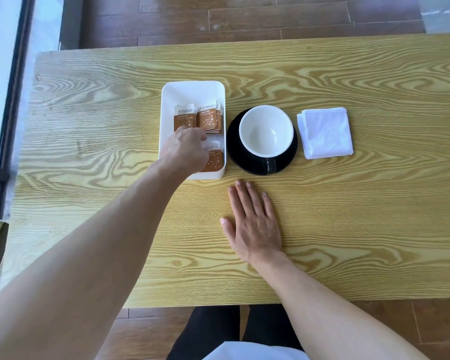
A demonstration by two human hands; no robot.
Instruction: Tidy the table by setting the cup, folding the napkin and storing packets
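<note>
The left hand (186,149) reaches into the white rectangular plastic tray (166,113) among brown-and-white sugar packets (208,118) — its grip is hidden. The right hand (252,224) lies flat, fingers spread, on the light wooden table (348,203).

Table (348,229): tray (166,113), saucer (234,149) (black), napkin (325,132).

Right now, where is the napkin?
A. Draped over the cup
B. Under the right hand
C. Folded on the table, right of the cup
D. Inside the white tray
C: the napkin lies folded on the table, right of the cup, apart from both hands.
</note>
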